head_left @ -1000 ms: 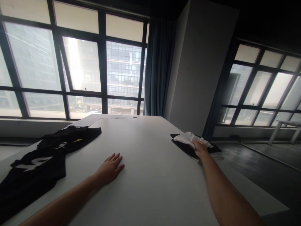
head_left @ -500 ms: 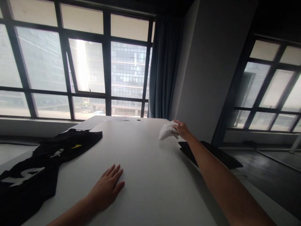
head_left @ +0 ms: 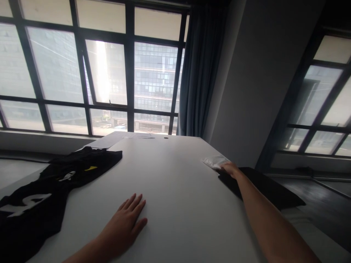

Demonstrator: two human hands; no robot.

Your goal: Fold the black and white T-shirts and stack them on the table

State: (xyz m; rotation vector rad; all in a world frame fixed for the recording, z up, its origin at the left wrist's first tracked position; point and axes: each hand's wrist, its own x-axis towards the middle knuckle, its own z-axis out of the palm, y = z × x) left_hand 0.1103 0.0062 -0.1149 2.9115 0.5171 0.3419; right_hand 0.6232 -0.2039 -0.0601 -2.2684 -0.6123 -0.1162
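Observation:
My left hand [head_left: 124, 221] lies flat on the white table [head_left: 170, 204], fingers stretched out and thumb apart, with nothing in it. Over at the table's right edge, my right hand [head_left: 229, 169] has its fingers closed on the near end of a thin, crumpled, shiny white bag [head_left: 215, 161], which looks like plastic. The bag lies low, at or just above the tabletop. Partly under my right forearm is a flat black item [head_left: 270, 188], probably folded cloth; I cannot make out its kind. My right fingertips are partly hidden.
A black garment [head_left: 55, 190] with white and yellow print is spread along the table's left side. White paper sheets [head_left: 105, 140] lie at the far left corner. Beyond the table are windows [head_left: 156, 76], a blue curtain [head_left: 196, 80] and a grey pillar [head_left: 246, 87].
My right hand has moved right, nearer and down with the white bag, from above the tabletop to the table's right edge. My left hand stays flat in place. The view has shifted slightly.

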